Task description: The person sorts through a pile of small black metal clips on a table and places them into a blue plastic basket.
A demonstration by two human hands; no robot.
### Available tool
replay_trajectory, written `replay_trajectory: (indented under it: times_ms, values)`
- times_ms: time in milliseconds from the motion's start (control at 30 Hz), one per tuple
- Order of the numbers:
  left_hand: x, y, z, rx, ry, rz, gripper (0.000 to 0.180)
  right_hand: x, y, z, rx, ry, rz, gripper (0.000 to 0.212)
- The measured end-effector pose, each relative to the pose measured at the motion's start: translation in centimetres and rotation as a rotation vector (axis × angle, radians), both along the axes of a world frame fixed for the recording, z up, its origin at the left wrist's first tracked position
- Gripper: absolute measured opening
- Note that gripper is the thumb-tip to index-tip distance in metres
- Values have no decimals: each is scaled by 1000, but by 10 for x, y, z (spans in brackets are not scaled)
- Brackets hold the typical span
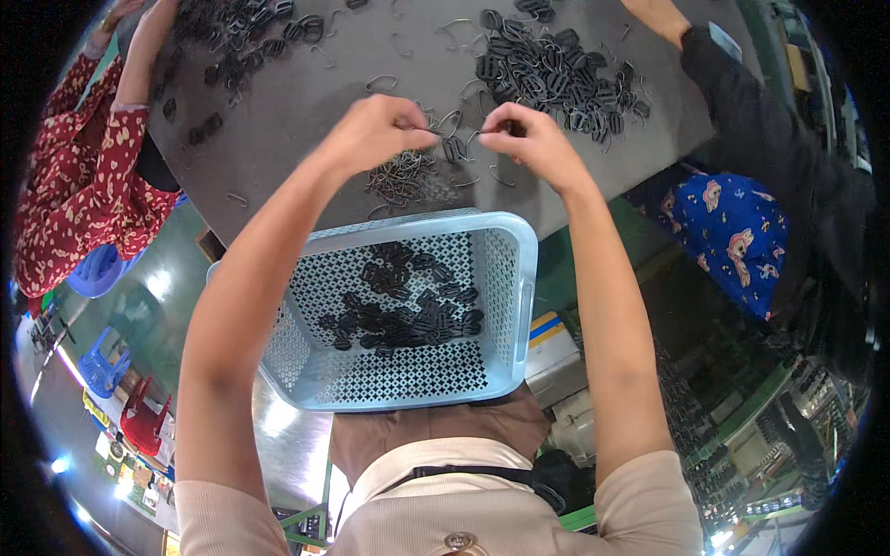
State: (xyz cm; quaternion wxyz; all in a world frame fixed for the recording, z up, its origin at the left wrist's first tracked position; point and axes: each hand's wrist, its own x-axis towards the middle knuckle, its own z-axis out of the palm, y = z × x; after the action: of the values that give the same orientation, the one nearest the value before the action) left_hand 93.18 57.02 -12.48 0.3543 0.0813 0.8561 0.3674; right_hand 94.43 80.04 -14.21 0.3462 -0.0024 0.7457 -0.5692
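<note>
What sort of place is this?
Most likely a factory or workshop: a grey worktable bears heaps of small black parts and bent wire pieces, a blue basket holds more black parts, and other people's sleeves show at both sides.

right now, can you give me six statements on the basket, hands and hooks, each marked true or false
1. The light blue basket holds black pieces. True.
2. Black pieces lie only in the basket. False: others are piled on the grey table.
3. Small metal hooks lie near the left hand. True.
4. The left hand is inside the basket. False: it is above the table.
5. The right hand is above the table. True.
6. The basket is red. False: it is light blue.
</note>
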Motion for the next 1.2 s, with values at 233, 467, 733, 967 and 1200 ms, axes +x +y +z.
replay_trajectory:
  times_ms: [233,467,733,967,1200]
  values:
    - [-13,-48,16,426,-417,292,18,5,-37,-5,566,556,422,35]
    - [-7,-57,16,303,-350,429,22,-8,-32,14,329,152,311,21]
    - [-4,-55,12,201,-363,461,21,-7,6,17,369,127,0,21]
    - [-1,-53,23,97,-164,351,22,2,4,35,447,175,-166,20]
    - [27,-52,103,283,-273,114,21,36,-7,130,-72,-76,58,13]
